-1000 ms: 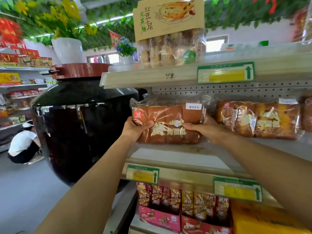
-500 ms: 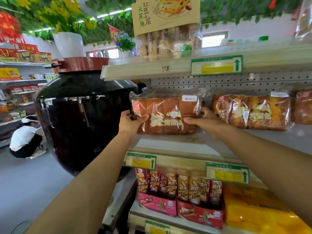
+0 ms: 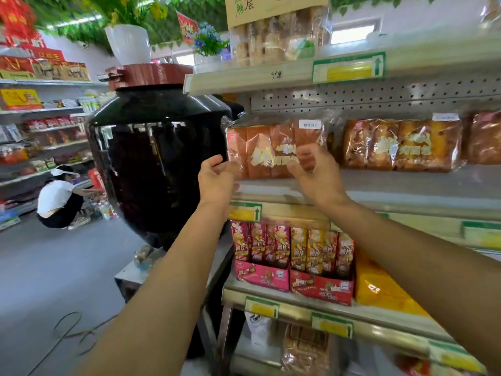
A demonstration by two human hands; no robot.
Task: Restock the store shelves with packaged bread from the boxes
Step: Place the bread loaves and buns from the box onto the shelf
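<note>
Your bread pack (image 3: 273,147) stands upright on the middle shelf (image 3: 393,185), at the shelf's left end, label facing you, its plastic top bunched under the upper shelf (image 3: 271,77). Your L hand (image 3: 217,177) is just in front of the pack's lower-left corner, fingers loosely curled, not closed round anything; whether the fingertips touch the wrapper can't be told, it's blurred. Your R hand (image 3: 314,169) is in front of the pack's lower-right part, fingers spread and relaxed, grasping nothing; contact w/ the wrapper also unclear. Both hands look let go of the pack, which rests on the shelf on its own.

To the R on the same shelf, a 2nd bread pack (image 3: 401,143) lies near the 1st w/ a small gap between; a 3rd pack (image 3: 485,137) shows at the frame's R edge. Upper shelf carries bagged pastries (image 3: 279,36) under a card sign (image 3: 271,6). Lower shelf: 2 red display boxes (image 3: 292,280) of snack packs at its left end, yellow bags (image 3: 379,289) beside them. Left of the shelving stands a big black jar (image 3: 154,164) w/ a red lid (image 3: 151,76). Further back a person (image 3: 59,199) crouches by another aisle.
</note>
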